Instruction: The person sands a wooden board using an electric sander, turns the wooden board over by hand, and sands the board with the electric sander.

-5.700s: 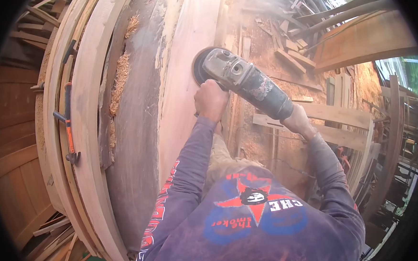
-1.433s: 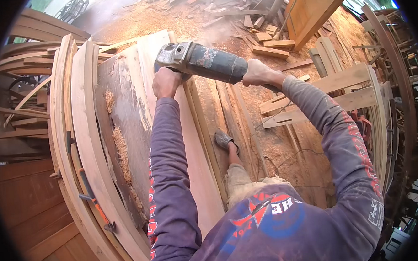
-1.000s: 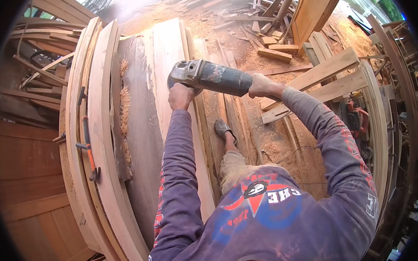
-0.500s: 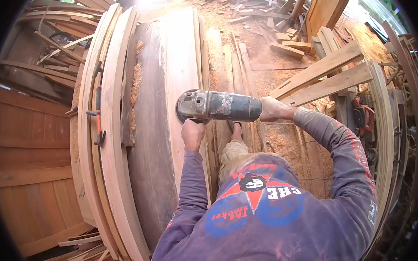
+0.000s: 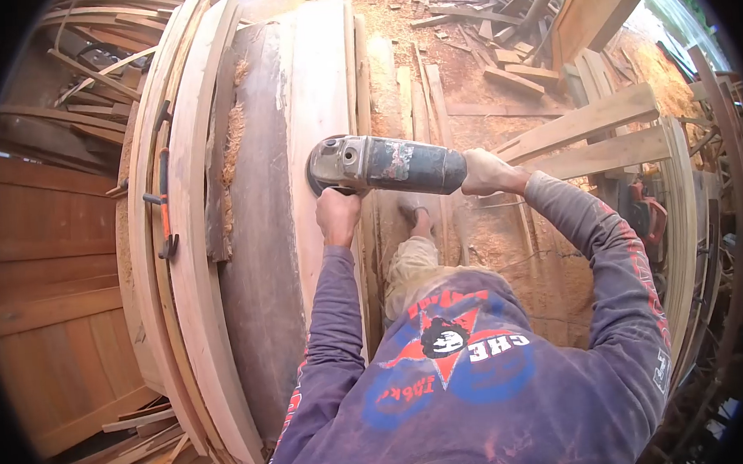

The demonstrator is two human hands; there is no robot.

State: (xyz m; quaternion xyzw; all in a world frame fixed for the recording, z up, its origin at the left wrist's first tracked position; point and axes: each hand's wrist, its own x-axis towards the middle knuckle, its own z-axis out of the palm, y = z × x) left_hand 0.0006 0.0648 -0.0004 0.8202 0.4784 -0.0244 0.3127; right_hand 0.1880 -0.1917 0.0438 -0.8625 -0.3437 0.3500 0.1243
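Both of my hands hold an angle grinder (image 5: 401, 164) with a worn dark body and a scuffed metal head. My left hand (image 5: 338, 215) is closed near the grinder's head, gripping it from below. At the rear end of the body, my right hand (image 5: 489, 172) is wrapped round the tool. The grinder's head and disc lie over a pale wooden plank (image 5: 318, 82); whether the disc touches the wood I cannot tell. Left of that plank is a darker, rough board (image 5: 259, 196) with shavings along its edge.
A bar clamp (image 5: 164, 194) with an orange handle sits on the long boards (image 5: 196, 217) at left. Wooden panels (image 5: 63, 336) stand farther left. Joined timber pieces (image 5: 595, 129) jut in from the right, near an orange tool (image 5: 647, 213). Offcuts (image 5: 515, 79) and sawdust cover the ground ahead.
The grinder and both hands sit slightly higher in the view, still over the pale plank. My foot appears a little farther left, and the camera view has shifted slightly.
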